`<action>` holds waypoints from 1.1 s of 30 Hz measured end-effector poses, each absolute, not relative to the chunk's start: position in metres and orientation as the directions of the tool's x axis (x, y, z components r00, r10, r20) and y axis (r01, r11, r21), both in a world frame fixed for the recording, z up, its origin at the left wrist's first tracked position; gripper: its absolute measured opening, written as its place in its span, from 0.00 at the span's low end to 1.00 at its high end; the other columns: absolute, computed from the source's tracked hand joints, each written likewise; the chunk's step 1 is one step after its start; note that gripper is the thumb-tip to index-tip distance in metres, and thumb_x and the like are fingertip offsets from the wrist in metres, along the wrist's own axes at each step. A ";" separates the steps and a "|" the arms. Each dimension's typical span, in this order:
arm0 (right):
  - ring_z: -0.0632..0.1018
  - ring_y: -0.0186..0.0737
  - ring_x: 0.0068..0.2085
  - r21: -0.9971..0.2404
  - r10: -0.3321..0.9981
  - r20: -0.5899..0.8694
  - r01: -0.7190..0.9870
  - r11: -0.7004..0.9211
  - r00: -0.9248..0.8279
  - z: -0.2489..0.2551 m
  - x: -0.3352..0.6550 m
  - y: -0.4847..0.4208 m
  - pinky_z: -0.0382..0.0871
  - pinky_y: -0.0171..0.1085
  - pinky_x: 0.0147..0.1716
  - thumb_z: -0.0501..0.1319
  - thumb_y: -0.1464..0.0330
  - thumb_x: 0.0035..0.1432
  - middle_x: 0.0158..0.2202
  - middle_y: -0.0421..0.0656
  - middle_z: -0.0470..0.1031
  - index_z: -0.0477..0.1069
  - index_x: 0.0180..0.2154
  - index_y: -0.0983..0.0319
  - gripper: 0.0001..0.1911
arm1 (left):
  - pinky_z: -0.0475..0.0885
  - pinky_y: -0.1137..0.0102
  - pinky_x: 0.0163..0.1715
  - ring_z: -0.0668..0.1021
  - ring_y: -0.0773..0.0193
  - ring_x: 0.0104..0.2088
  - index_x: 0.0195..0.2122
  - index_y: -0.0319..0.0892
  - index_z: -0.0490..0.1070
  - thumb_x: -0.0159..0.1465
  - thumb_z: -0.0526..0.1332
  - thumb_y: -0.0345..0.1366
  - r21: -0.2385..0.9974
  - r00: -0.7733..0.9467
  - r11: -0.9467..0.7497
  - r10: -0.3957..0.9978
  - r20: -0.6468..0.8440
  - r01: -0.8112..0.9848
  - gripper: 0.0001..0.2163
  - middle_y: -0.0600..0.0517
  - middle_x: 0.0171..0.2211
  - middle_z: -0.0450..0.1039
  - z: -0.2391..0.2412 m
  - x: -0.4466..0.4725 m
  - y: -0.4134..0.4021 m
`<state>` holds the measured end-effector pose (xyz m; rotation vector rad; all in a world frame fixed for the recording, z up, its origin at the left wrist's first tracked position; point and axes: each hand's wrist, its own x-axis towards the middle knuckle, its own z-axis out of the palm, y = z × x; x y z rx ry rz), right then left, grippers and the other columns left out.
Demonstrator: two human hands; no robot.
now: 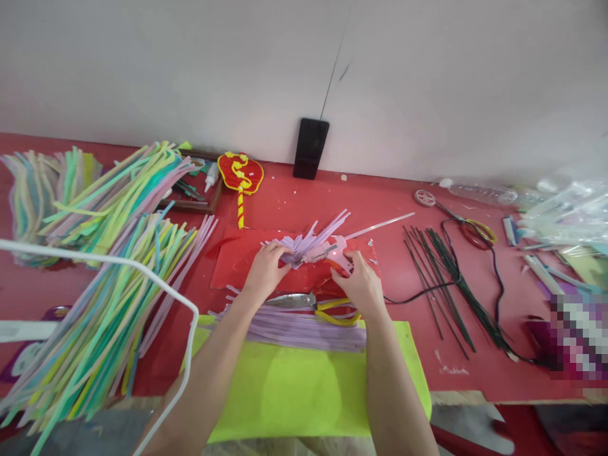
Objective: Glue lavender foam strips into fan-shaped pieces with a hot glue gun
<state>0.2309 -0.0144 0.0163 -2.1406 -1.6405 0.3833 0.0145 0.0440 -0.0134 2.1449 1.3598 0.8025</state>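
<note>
My left hand [270, 269] is closed in a pinch at the edge of a fan of lilac pipe cleaners [304, 244] over a red board. My right hand [358, 282] is curled around the back of a pink glue gun [338, 253], its nozzle side toward the pipe cleaners. A clear glue stick [380, 225] sticks out of the gun to the upper right. Below my hands, yellow-handled scissors [337, 311] rest on a bundle of loose lilac pipe cleaners [304, 332]. Exactly where the nozzle meets the pipe cleaners is hard to make out.
Many-coloured pipe cleaners [109, 304] fill the left side. A red-and-yellow fan [240, 174] and a black phone [311, 149] stand by the wall. Right are green stems [460, 291], a black cord [498, 291], more scissors [477, 233] and plastic bags [570, 212]. A white bar [118, 258] crosses the left foreground.
</note>
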 end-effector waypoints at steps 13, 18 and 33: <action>0.77 0.45 0.42 -0.497 0.967 0.111 0.855 -0.145 0.229 0.016 0.231 -0.017 0.70 0.40 0.36 0.58 0.62 0.54 0.45 0.43 0.76 0.67 0.43 0.56 0.13 | 0.69 0.61 0.47 0.74 0.59 0.42 0.38 0.42 0.71 0.54 0.64 0.24 0.664 0.337 -0.384 0.919 0.206 0.641 0.11 0.50 0.39 0.72 -0.013 0.015 0.044; 0.77 0.43 0.42 -0.500 0.971 0.132 0.859 -0.110 0.201 0.019 0.232 -0.018 0.69 0.39 0.36 0.57 0.64 0.55 0.46 0.42 0.76 0.67 0.43 0.56 0.13 | 0.69 0.61 0.48 0.74 0.59 0.43 0.38 0.42 0.71 0.54 0.63 0.24 0.667 0.341 -0.385 0.918 0.203 0.639 0.11 0.50 0.39 0.72 -0.014 0.015 0.044; 0.76 0.43 0.46 -0.527 0.976 0.135 0.846 -0.078 0.174 0.022 0.233 -0.018 0.69 0.38 0.38 0.56 0.65 0.56 0.46 0.42 0.75 0.68 0.44 0.56 0.13 | 0.68 0.61 0.48 0.74 0.59 0.44 0.38 0.43 0.71 0.54 0.64 0.24 0.670 0.345 -0.370 0.921 0.178 0.643 0.12 0.50 0.40 0.72 -0.012 0.015 0.044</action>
